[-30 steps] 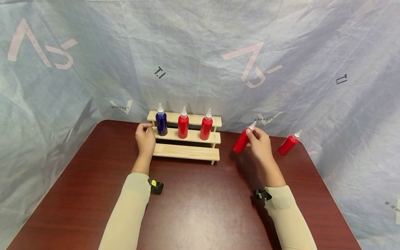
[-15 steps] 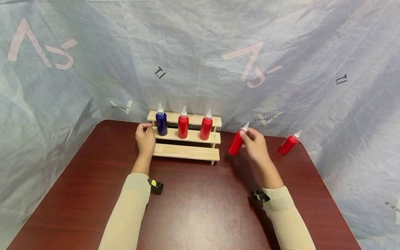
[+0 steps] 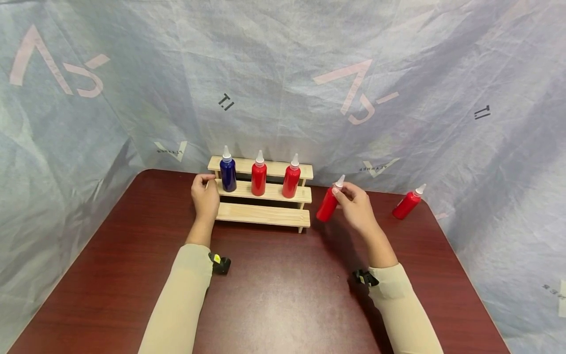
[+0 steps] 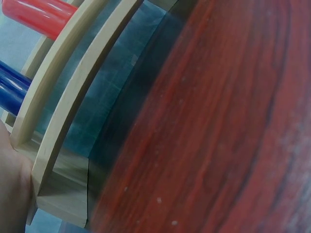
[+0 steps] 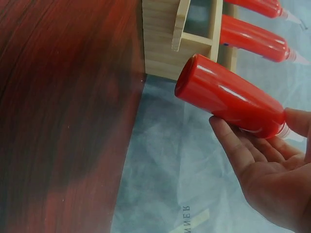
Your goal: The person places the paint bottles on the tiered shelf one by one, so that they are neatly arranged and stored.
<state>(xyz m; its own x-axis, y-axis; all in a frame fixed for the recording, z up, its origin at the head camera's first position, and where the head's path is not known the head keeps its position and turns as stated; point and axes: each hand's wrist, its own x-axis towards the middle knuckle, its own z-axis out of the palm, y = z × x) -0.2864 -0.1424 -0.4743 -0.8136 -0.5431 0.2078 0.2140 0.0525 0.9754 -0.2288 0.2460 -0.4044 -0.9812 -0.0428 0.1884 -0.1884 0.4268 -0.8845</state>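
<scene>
My right hand (image 3: 357, 207) pinches a red squeeze bottle (image 3: 327, 204) near its white nozzle cap. The bottle hangs tilted just right of a three-step wooden rack (image 3: 265, 214), its base toward the rack. In the right wrist view, thumb and fingers hold the bottle (image 5: 228, 97) near its neck. At the rack's left end my left hand (image 3: 206, 199) grips the side with curled fingers; its fingertips are hidden in the left wrist view. On the middle step stand a blue bottle (image 3: 228, 175), a red bottle (image 3: 259, 178) and another red bottle (image 3: 291, 181), all upright.
One more red bottle (image 3: 407, 204) stands near the back right corner of the dark red wooden table (image 3: 274, 295). A grey cloth curtain (image 3: 283, 98) rises behind the table and along both sides.
My right hand has carried the red bottle leftward and slightly down, closer to the rack. My left hand and the bottles on the rack have stayed in place.
</scene>
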